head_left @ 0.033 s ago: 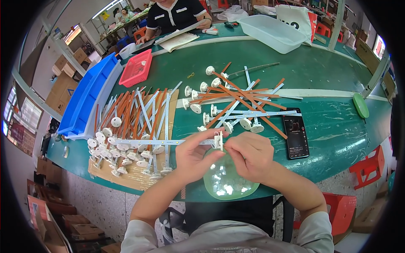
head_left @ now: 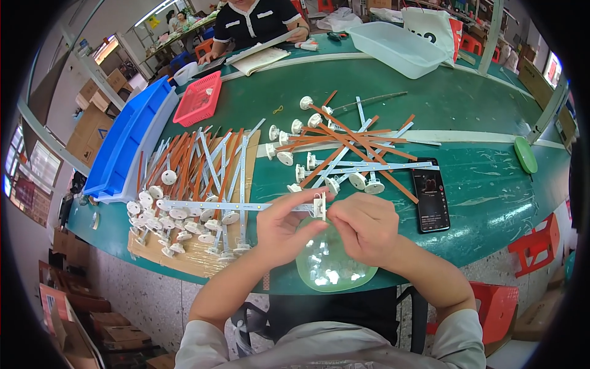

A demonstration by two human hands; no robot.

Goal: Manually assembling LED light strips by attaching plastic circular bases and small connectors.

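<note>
My left hand point(head_left: 284, 229) is closed around the end of a narrow LED strip point(head_left: 233, 206), thumb and forefinger at its white round end piece point(head_left: 320, 206). The strip stretches left over the pile. At the other face of that end piece, my right hand point(head_left: 367, 229) is closed in a pinch; whatever its fingertips hold is hidden. Below both hands sits a green bowl point(head_left: 332, 285) with small shiny pieces in it. Beyond them, several LED strips point(head_left: 344, 154) with white round ends and brown or pale backs lie crossed.
On cardboard point(head_left: 184, 261) at left lies a dense pile of similar strips point(head_left: 190, 166). A blue tray point(head_left: 126, 144) and a red basket point(head_left: 198, 98) stand behind. A phone point(head_left: 431, 195) lies at right, a green dish point(head_left: 525, 154) farther off. Across the table sits a person point(head_left: 258, 27) near a translucent tub point(head_left: 399, 49).
</note>
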